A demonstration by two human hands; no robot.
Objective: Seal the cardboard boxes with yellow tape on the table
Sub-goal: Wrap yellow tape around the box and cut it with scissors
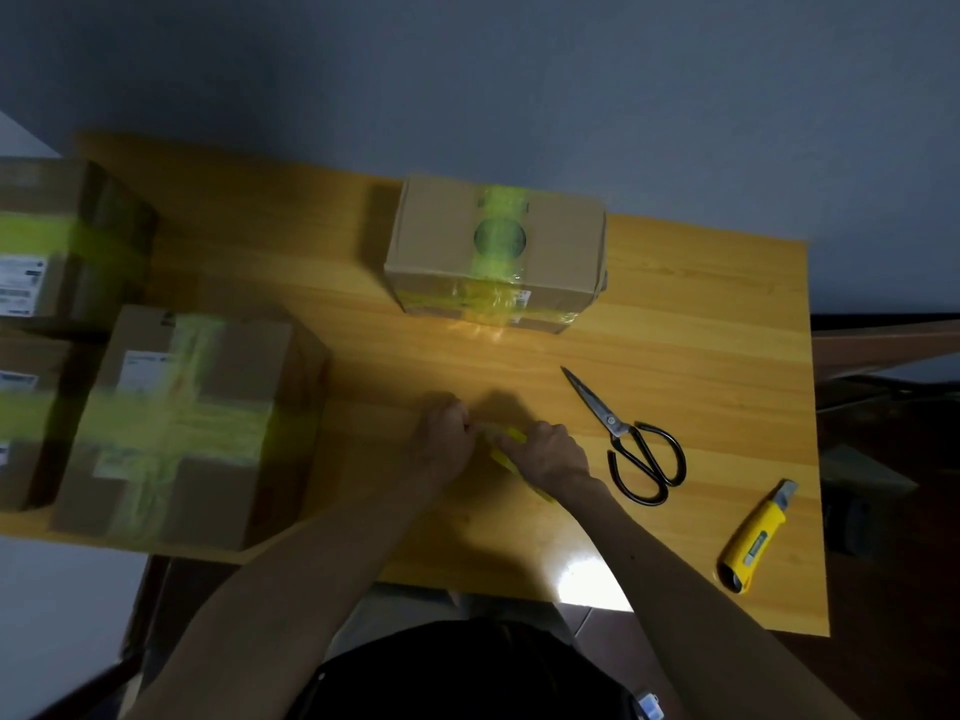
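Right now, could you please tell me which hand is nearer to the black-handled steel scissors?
Right. The right hand sits just left of the black-handled steel scissors, not touching; the left hand is farther left, beyond the right one. Both pinch a yellow tape strip.

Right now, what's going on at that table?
A person works yellow tape between both hands at the middle of the table: the left hand pinches one part, the right hand grips the rest. The far box and the near-left box already carry yellow tape. Scissors and a utility knife lie untouched to the right.
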